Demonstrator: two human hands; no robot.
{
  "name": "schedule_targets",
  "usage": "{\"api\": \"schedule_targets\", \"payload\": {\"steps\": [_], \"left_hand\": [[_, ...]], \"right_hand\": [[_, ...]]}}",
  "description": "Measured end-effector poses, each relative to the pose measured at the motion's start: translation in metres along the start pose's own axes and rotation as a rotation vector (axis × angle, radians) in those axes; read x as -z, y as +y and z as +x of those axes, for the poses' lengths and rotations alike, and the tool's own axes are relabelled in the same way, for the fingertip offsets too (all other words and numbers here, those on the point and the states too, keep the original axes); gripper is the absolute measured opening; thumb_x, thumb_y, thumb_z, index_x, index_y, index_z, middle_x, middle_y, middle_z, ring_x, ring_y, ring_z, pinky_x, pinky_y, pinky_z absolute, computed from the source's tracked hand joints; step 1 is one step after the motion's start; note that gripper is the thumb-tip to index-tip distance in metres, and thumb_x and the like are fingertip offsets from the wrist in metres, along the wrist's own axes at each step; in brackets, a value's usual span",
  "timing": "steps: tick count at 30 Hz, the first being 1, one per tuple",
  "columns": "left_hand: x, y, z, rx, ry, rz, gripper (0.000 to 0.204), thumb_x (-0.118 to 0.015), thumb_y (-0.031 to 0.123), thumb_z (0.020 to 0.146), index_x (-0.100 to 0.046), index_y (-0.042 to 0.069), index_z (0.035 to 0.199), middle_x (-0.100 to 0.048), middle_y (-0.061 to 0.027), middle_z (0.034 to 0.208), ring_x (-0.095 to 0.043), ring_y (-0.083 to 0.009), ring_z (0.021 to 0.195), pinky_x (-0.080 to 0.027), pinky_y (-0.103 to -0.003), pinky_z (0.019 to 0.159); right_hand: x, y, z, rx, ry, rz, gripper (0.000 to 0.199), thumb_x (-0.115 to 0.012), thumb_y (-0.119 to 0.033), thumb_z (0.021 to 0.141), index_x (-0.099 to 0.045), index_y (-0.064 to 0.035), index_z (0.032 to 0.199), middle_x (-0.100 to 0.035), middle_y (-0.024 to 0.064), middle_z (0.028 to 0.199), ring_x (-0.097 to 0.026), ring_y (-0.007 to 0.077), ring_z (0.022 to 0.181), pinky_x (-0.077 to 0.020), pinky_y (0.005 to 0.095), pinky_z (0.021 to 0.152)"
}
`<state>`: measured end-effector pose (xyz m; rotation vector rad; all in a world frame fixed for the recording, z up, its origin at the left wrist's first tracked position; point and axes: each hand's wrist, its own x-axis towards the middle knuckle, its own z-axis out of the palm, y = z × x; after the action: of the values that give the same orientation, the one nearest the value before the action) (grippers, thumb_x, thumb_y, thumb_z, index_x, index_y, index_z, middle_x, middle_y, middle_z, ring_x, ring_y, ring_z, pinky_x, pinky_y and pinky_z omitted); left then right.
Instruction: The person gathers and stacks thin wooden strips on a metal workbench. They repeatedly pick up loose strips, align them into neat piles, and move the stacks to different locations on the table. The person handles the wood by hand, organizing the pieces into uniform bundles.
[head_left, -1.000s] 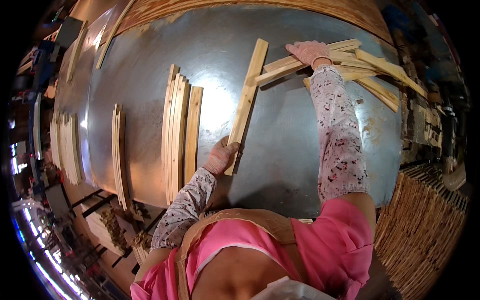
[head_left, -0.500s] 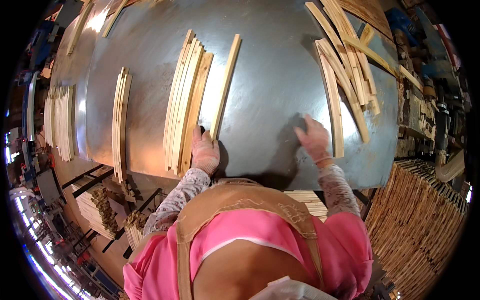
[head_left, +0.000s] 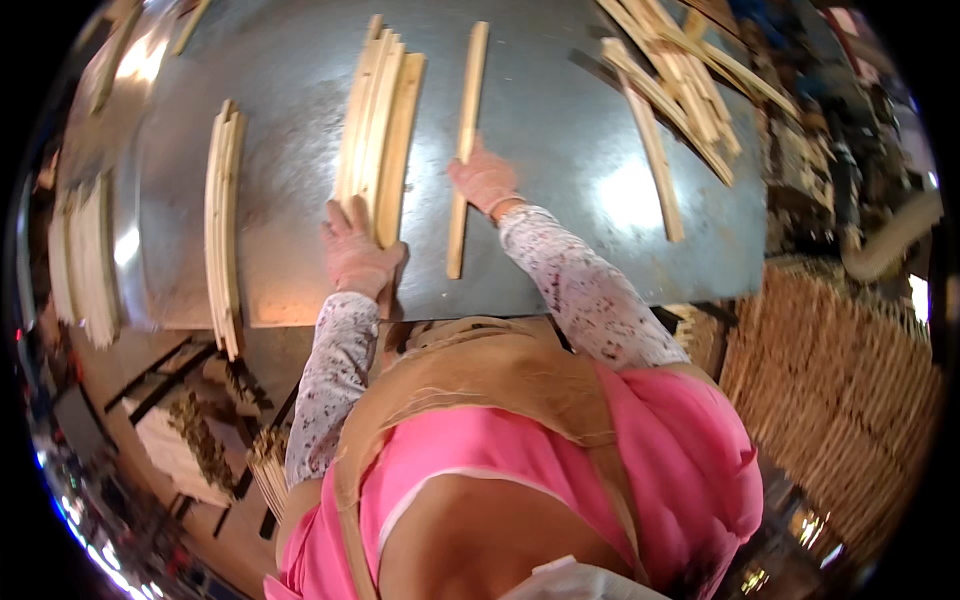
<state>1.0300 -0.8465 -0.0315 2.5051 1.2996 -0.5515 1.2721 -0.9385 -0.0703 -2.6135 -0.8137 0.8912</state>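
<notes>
While right hand [head_left: 484,180] seemingly presses it, slat [head_left: 466,140] extends forward.

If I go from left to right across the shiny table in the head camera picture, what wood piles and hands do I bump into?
Pale stack at the left edge → thin curved stack → left hand on the big stack → right hand on a single slat → loose slat.

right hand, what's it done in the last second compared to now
The right hand left the loose pile of slats at the far right and now rests on the single slat, which has swung straight beside the stack. The left hand shifted onto the stack's near end. The other bundles stayed put.
</notes>
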Motion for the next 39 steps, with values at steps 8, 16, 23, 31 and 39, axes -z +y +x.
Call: {"api": "schedule_targets", "payload": {"steps": [8, 16, 23, 31, 39], "left_hand": [[-0.017, -0.036, -0.027, -0.017, 0.022, -0.123, 0.106, -0.078, 0.049, 0.086, -0.030, 0.006, 0.170, -0.019, -0.0277, 0.175, -0.033, -0.0494, 0.156, -0.035, -0.052, 0.127], [-0.044, -0.056, -0.036, -0.081, 0.252, 0.115, 0.103, -0.078, 0.049, 0.089, -0.031, 0.006, 0.170, -0.022, -0.0286, 0.175, -0.028, -0.0476, 0.160, -0.031, -0.056, 0.130], [-0.024, 0.169, -0.010, -0.388, -0.067, -0.861, 0.059, -0.063, 0.028, 0.106, -0.053, -0.007, 0.152, -0.062, -0.0249, 0.151, -0.062, -0.0353, 0.136, -0.048, -0.040, 0.116], [-0.054, 0.337, 0.034, 0.126, -0.943, -1.520, 0.043, -0.067, 0.022, 0.108, -0.056, 0.000, 0.143, -0.072, -0.0121, 0.099, -0.072, -0.0240, 0.084, -0.064, -0.040, 0.073], [-0.049, 0.316, 0.040, 0.106, -0.673, -1.614, 0.053, -0.066, 0.023, 0.107, -0.047, 0.008, 0.154, -0.069, -0.0142, 0.121, -0.072, -0.0230, 0.090, -0.063, -0.039, 0.076]], "right_hand": [[-0.060, -0.078, -0.076, 0.201, -0.449, 0.112, 0.077, -0.050, -0.051, 0.109, -0.034, -0.0030, 0.166, -0.075, 0.0295, 0.100, -0.076, 0.0396, 0.088, -0.0605, 0.0517, 0.080], [0.097, 0.179, -0.055, -0.172, 0.246, -0.016, 0.066, -0.066, -0.046, 0.097, -0.060, -0.0069, 0.150, -0.061, 0.0217, 0.150, -0.060, 0.0391, 0.134, -0.0486, 0.0506, 0.113], [0.136, 0.366, -0.069, -0.268, 0.495, -0.214, 0.068, -0.069, -0.046, 0.098, -0.058, -0.0024, 0.150, -0.071, 0.0248, 0.120, -0.067, 0.0423, 0.117, -0.0532, 0.0509, 0.104], [0.140, 0.403, -0.023, 0.209, 0.297, 0.064, 0.050, -0.064, -0.046, 0.099, -0.071, -0.0076, 0.130, -0.071, 0.0239, 0.132, -0.066, 0.0406, 0.126, -0.0566, 0.0503, 0.102], [0.275, 0.445, 0.062, -0.314, 0.261, -0.378, 0.055, -0.069, -0.041, 0.091, -0.067, -0.0135, 0.139, -0.066, 0.0211, 0.142, -0.060, 0.0421, 0.134, -0.0522, 0.0538, 0.110]]}}
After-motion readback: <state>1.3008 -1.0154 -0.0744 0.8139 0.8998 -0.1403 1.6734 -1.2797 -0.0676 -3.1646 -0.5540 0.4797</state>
